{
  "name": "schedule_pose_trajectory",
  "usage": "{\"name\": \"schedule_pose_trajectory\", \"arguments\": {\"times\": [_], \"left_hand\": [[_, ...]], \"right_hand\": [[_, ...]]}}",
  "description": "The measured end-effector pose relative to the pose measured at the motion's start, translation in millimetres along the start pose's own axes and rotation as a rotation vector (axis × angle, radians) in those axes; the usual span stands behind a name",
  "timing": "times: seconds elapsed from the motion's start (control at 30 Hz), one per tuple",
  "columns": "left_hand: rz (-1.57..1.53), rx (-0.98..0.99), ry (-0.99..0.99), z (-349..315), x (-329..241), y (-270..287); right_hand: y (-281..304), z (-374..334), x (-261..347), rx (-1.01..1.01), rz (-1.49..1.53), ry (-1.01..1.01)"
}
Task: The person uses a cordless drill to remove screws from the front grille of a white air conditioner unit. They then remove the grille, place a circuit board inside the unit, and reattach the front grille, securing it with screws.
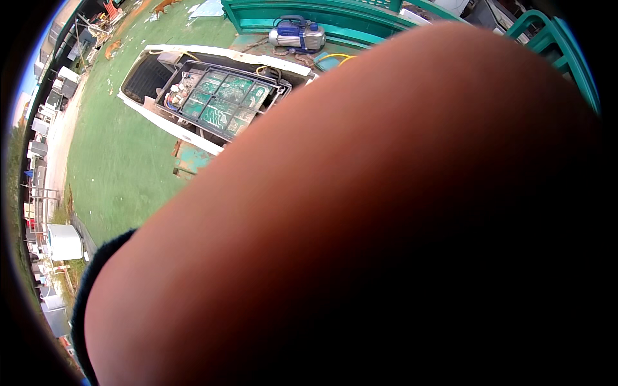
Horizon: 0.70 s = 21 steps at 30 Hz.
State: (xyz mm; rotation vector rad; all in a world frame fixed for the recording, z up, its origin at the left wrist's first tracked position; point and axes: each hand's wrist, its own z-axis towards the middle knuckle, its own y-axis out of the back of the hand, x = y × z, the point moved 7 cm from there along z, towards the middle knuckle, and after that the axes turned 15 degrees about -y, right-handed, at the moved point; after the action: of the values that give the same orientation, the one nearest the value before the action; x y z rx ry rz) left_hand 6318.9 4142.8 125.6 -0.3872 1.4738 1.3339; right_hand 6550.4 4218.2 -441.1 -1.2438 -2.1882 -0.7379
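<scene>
A bare forearm (277,186), blurred and very close, crosses most of the head view from the lower left to the upper right, with a dark sleeve edge (80,309) at its lower left end. It looks like my left arm, but no fingers of either hand show. Beyond it lies an opened appliance with a white housing (187,134). Inside that sits a black frame (222,82) over a green circuit board (219,103), with wires at its left end. The arm hides the appliance's near right part.
Behind the appliance, a silver and blue pump (299,37) rests on a worn green bench (248,44). A green plastic chair (560,45) stands at the far right. Green floor (106,151) stretches left, with orange-brown animals at the far end and several white appliances (65,242) along the edge.
</scene>
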Motion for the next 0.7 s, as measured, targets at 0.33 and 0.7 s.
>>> {"name": "schedule_pose_trajectory", "arguments": {"times": [0.33, 0.7], "left_hand": [[0.02, 0.03, 0.078, 15.0, 7.9, 4.4], [0.017, 0.038, 0.182, 29.9, 28.1, 15.2]], "right_hand": [[11.3, -74.7, 104.0, -0.284, -0.051, 0.413], [-54.5, -4.4, 186.2, 0.08, 0.097, 0.322]]}}
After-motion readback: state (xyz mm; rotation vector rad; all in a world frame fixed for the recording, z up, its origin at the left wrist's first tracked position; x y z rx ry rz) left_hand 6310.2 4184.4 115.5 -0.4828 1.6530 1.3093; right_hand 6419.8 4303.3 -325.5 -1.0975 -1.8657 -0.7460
